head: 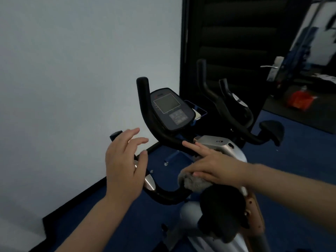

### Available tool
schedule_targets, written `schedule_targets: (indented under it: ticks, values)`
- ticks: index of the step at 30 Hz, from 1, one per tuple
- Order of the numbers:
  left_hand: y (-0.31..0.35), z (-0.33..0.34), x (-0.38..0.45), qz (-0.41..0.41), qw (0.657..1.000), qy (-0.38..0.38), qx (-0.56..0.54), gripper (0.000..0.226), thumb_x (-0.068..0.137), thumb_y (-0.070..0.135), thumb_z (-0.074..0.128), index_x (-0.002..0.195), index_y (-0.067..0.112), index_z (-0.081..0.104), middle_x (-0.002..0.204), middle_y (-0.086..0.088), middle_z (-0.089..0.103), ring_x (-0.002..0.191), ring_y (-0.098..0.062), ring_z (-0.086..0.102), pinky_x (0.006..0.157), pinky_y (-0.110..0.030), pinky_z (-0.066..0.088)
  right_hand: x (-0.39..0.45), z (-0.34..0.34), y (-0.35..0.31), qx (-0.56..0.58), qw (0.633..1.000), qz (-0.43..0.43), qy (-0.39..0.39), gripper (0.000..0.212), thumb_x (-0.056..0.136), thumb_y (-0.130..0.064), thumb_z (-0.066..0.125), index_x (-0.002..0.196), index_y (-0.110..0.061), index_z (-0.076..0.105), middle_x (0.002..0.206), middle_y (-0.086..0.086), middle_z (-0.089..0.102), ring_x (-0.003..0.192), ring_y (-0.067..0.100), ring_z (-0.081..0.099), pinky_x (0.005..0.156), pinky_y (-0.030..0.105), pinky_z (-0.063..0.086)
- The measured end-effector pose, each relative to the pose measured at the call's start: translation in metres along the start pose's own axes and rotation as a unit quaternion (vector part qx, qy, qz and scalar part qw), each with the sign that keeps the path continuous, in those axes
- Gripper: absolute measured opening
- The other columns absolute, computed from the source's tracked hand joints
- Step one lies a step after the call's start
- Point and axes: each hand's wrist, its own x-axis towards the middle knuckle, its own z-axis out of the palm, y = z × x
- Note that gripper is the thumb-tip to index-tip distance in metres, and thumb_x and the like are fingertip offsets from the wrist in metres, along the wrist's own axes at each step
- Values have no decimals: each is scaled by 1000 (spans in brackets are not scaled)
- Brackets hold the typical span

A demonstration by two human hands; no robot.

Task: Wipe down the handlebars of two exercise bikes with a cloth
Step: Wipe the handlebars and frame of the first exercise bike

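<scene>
Left hand: we saw the left hand [122, 157] spread open, fingers loose, gripping nothing, hovering just over the left grip of the near handlebar [160, 194].
Right hand: the right hand [214, 167] pressed the grey cloth [195, 184] onto the bar's middle, index finger stretched forward.
Cloth: we found it bunched under the palm, draped on the handlebar.
Console: the display [170, 110] stood between the upright horns.
Second bike: its handlebars [223, 104] stood behind, to the right, untouched.

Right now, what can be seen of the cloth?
The cloth is a grey, fuzzy-looking wad, bunched rather than spread. It lies under the fingers of the right hand, pressed at the near bike's handlebar by the centre post. Most of it is hidden by the hand. The left hand does not touch it.
</scene>
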Motion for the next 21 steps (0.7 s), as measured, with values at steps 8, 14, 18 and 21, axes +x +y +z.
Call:
schedule_targets:
  ticks: [8,14,18,21]
  values:
    - [-34,6,5,133,980,-114,90,32,94,27,37,101,25,68,133,6,58,133,-13,40,111,-39,8,15,-8,-36,61,991,78,-92,36,101,-23,46,135,-19,55,130,-4,62,120,12,56,104,35,40]
    - [-37,6,5,136,983,-102,71,29,93,29,39,104,26,66,134,7,56,134,-12,41,113,-37,5,17,-7,-47,106,975,152,-123,35,103,-29,40,135,-24,52,132,-9,58,119,9,53,101,29,40]
    - [-32,1,4,125,982,-108,86,28,92,29,40,104,25,65,134,7,55,134,-13,41,114,-34,3,32,6,-68,153,969,134,-144,35,103,-36,35,134,-27,48,126,-7,59,112,12,53,96,29,40]
    - [-31,-2,6,131,979,-115,109,28,92,30,40,103,25,65,134,7,56,134,-12,41,113,-34,6,32,1,-63,172,965,137,-140,34,104,-38,31,128,-26,51,119,-5,63,108,14,56,97,30,42]
